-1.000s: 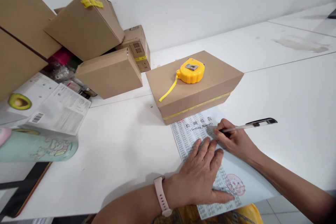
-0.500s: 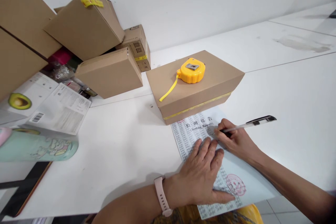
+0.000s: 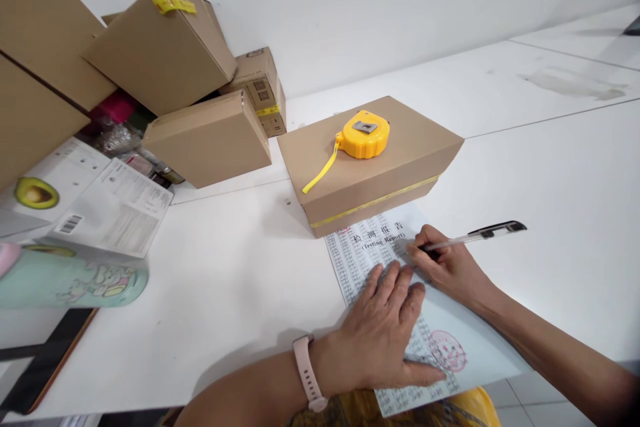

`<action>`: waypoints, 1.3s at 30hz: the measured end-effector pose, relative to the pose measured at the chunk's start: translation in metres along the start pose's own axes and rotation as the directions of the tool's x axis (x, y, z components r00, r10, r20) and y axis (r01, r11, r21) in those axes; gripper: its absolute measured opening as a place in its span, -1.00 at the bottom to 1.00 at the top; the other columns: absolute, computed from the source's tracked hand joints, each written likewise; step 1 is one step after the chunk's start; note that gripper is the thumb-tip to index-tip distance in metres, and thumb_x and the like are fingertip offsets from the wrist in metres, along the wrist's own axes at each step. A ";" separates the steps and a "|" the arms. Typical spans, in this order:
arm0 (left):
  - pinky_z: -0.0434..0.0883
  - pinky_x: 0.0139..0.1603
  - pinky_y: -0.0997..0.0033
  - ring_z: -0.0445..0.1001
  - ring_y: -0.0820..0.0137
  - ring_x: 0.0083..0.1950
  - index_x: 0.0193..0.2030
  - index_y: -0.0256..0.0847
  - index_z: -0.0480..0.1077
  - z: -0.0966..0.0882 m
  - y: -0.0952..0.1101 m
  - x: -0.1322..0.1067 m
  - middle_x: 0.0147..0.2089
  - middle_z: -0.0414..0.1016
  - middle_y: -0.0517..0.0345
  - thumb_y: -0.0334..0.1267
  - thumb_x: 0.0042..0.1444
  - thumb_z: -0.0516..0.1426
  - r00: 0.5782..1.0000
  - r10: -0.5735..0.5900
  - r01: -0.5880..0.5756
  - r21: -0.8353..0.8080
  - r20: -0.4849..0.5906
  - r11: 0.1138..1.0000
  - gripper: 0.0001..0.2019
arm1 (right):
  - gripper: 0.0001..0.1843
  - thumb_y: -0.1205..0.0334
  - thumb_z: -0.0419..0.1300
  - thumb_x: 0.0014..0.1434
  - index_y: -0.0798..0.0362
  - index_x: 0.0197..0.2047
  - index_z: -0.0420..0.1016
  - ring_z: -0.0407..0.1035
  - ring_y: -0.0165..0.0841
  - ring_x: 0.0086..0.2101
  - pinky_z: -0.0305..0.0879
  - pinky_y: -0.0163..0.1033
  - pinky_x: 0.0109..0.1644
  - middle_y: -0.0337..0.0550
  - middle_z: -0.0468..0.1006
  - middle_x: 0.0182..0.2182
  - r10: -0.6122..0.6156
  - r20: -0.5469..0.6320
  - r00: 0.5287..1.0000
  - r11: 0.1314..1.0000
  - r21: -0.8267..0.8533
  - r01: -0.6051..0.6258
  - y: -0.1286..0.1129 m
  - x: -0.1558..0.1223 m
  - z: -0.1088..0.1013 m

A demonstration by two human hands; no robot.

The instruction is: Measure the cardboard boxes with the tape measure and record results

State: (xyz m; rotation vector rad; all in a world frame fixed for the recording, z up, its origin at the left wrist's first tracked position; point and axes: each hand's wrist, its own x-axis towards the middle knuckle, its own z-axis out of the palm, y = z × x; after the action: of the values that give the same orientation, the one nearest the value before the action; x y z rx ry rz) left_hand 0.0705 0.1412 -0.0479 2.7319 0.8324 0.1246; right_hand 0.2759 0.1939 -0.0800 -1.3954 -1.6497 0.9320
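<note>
A sheet of paper [image 3: 480, 333], headed "Testing Report", lies at the table's front edge and is covered in small handwritten marks and a red round stamp. My left hand [image 3: 383, 327] rests flat on it with the fingers spread. In my right hand [image 3: 447, 270] is a pen [image 3: 480, 235], pinched near its tip; the pen's black-capped end points right. My fingers hide the writing tip, which is at the paper just right of the printed heading. The sheet's top edge runs up to a closed cardboard box [image 3: 325, 207].
A yellow tape measure [image 3: 364, 135] with a strap sits on that box. Several cardboard boxes [image 3: 210, 140] are piled at the back left. A white box with an avocado picture [image 3: 115, 207] and a mint-green bottle [image 3: 95, 280] lie at the left of the white table [image 3: 225, 267].
Almost nothing differs. The whole view has shifted very slightly, and both hands, the pen and the paper keep practically the same places.
</note>
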 end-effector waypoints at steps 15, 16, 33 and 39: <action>-0.29 0.56 0.05 -0.22 -0.03 0.59 0.47 -0.52 0.00 0.002 0.000 -0.001 0.55 -0.07 -0.39 0.38 0.26 -0.05 1.000 0.002 -0.001 0.019 -0.012 1.000 -0.02 | -0.73 0.10 0.17 0.23 -0.05 -0.46 0.22 0.05 -0.43 -0.56 0.02 -0.26 -0.52 -0.34 0.20 -0.59 0.034 -0.010 0.999 0.999 -0.003 -0.034 -0.001 0.001 -0.001; -0.29 0.56 0.05 -0.22 -0.03 0.59 0.47 -0.52 0.00 0.002 0.000 -0.001 0.55 -0.07 -0.39 0.38 0.26 -0.07 1.000 0.002 -0.002 0.019 -0.016 1.000 -0.02 | -0.73 0.10 0.17 0.23 -0.05 -0.46 0.22 0.04 -0.43 -0.57 0.02 -0.26 -0.52 -0.35 0.18 -0.60 0.031 -0.008 0.999 1.000 -0.002 -0.031 0.000 0.000 -0.001; -0.29 0.57 0.03 -0.21 -0.05 0.59 0.46 -0.53 0.01 0.003 0.000 -0.001 0.55 -0.06 -0.40 0.37 0.24 0.00 1.000 0.003 -0.003 -0.002 -0.021 1.000 -0.02 | -0.74 0.11 0.15 0.23 -0.05 -0.44 0.21 0.05 -0.44 -0.56 0.02 -0.27 -0.51 -0.34 0.22 -0.58 0.052 0.002 0.999 0.998 -0.021 -0.052 -0.001 0.000 -0.002; -0.29 0.57 0.01 -0.24 -0.05 0.59 0.47 -0.54 0.00 0.004 0.000 -0.002 0.55 -0.07 -0.41 0.34 0.25 0.02 1.000 0.003 -0.004 -0.028 -0.025 1.000 -0.02 | -0.72 0.05 0.14 0.29 -0.06 -0.43 0.24 0.10 -0.41 -0.55 0.08 -0.26 -0.51 -0.32 0.26 -0.57 -0.014 -0.086 0.996 0.997 -0.073 0.008 0.000 0.002 -0.005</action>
State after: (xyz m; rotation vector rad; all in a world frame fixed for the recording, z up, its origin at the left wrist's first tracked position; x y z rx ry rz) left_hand 0.0699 0.1391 -0.0513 2.7113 0.8265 0.1703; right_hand 0.2805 0.1962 -0.0776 -1.4532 -1.6393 0.8012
